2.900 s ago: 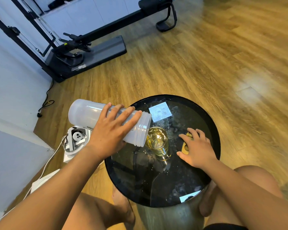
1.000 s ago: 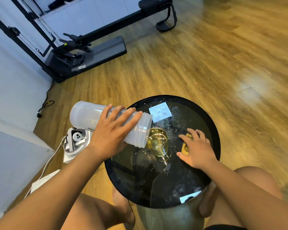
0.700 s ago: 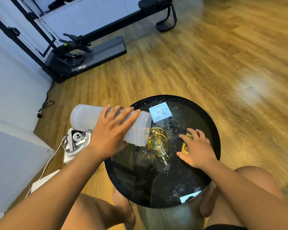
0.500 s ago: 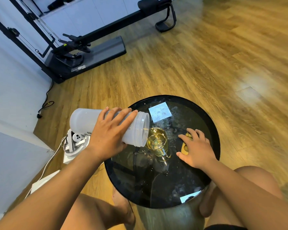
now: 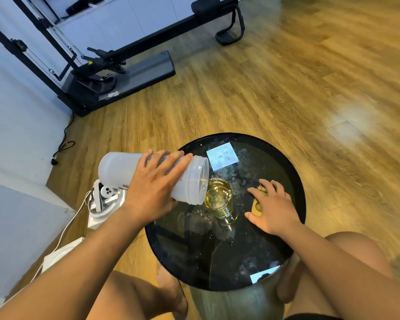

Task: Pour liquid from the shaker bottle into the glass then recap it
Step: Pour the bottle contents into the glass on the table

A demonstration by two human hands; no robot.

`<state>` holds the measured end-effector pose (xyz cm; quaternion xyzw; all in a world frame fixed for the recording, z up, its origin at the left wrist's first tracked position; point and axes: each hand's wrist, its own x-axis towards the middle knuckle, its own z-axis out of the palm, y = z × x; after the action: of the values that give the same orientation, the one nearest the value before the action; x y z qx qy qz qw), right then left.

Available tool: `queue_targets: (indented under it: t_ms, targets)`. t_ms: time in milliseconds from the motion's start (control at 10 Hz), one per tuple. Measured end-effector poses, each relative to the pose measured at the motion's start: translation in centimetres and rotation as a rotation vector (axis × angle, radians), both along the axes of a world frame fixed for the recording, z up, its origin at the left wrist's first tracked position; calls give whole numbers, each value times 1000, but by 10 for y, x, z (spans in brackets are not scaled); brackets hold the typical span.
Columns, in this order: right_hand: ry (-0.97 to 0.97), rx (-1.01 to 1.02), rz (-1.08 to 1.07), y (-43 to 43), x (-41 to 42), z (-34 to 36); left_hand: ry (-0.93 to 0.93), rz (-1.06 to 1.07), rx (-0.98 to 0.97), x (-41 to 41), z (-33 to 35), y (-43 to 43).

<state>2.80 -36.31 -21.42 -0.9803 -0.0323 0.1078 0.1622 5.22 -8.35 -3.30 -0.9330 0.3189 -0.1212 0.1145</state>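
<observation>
My left hand (image 5: 151, 190) grips a translucent white shaker bottle (image 5: 118, 168), held almost on its side with its open mouth just over the left rim of a small glass (image 5: 218, 199). The glass stands on the round black glass-topped table (image 5: 296, 181) and holds yellow liquid. My right hand (image 5: 271, 207) lies flat on the table right of the glass, covering a yellow cap (image 5: 256, 205) of which only parts show between the fingers.
A white device with cables (image 5: 104, 199) sits on the floor left of the table. A black exercise machine (image 5: 116, 65) stands at the back left by the wall. My bare knees are under the table's near edge.
The bottle's mouth has lifted and turned slightly up from the glass over the last second. The right hand has stayed on the cap.
</observation>
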Motion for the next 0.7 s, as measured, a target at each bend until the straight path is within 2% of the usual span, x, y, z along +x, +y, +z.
queue_targets:
  t_ms: [500, 700]
  targets:
    - [-11, 1, -1, 0, 1, -2, 6, -12, -39, -1, -6, 6]
    - [-9, -1, -1, 0, 0, -3, 57, 60, -165, -2, -7, 9]
